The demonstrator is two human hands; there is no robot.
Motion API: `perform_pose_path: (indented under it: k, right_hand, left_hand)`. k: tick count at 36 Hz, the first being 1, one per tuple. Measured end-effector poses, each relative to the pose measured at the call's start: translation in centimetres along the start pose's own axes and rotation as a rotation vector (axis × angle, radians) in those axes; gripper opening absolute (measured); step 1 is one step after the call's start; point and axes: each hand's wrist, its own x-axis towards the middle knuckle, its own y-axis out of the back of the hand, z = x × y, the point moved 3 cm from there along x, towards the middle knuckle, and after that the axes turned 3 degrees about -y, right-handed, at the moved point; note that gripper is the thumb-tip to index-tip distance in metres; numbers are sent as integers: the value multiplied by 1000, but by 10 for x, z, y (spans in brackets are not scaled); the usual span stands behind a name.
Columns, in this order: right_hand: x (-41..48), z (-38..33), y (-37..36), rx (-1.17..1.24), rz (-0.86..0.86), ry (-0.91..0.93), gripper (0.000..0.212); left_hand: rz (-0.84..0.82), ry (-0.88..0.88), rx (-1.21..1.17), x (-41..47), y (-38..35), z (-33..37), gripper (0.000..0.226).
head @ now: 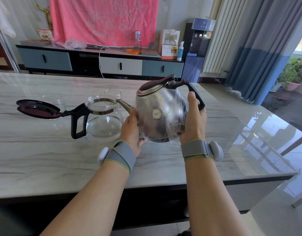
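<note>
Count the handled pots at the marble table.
2. The steel kettle, film-wrapped, is held between the left hand and right hand; the glass pot, lid open, stands on the table to its left. None looks hidden.

Bright daylight from right, tabletop glare, wide-angle distortion

Nothing here is reading clearly for you: the round sticker on the steel kettle is showing print too blurred to make out, the glass pot is carrying faint, unreadable marks on its metal band, and on the low cabinet behind, the desk calendar and white spray bottle are offering you only illegible dates and labels
</note>
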Motion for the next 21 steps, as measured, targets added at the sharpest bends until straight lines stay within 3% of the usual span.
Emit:
perform_pose_path:
  k: [21]
  right_hand:
    - [-2, 0, -2, -31, -3, 6, 36]
  left_hand:
    - [-1, -1, 9, 1, -1, 0, 29]
